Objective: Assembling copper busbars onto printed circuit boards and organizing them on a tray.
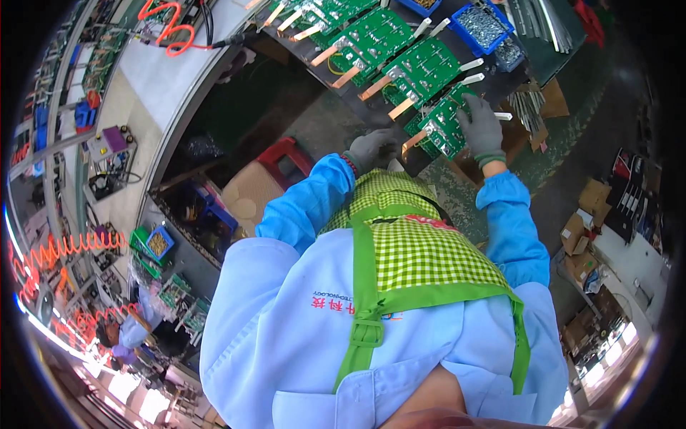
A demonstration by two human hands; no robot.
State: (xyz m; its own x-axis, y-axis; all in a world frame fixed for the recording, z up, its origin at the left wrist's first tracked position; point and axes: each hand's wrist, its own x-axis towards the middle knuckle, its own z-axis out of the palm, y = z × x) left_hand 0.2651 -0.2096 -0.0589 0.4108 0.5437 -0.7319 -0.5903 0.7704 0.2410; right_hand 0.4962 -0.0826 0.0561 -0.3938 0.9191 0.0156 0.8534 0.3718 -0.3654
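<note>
At the near end of a row on the bench, a green circuit board with a copper strip and a white peg lies tilted. My right hand, in a grey glove, has its fingers bent over this board's right side and grips it. My left hand, gloved the same way, is held in front of the apron, left of the board's copper strip and apart from it. Its fingers are curled together, and what they may hold is hidden. Farther along lie more green circuit boards, with copper strips and white pegs.
Beyond the boards stands a blue bin of small metal parts. Long metal strips lie at the far right of the bench. A red stool is under the bench at left. An orange coiled hose hangs at far left. Cardboard boxes stand at right.
</note>
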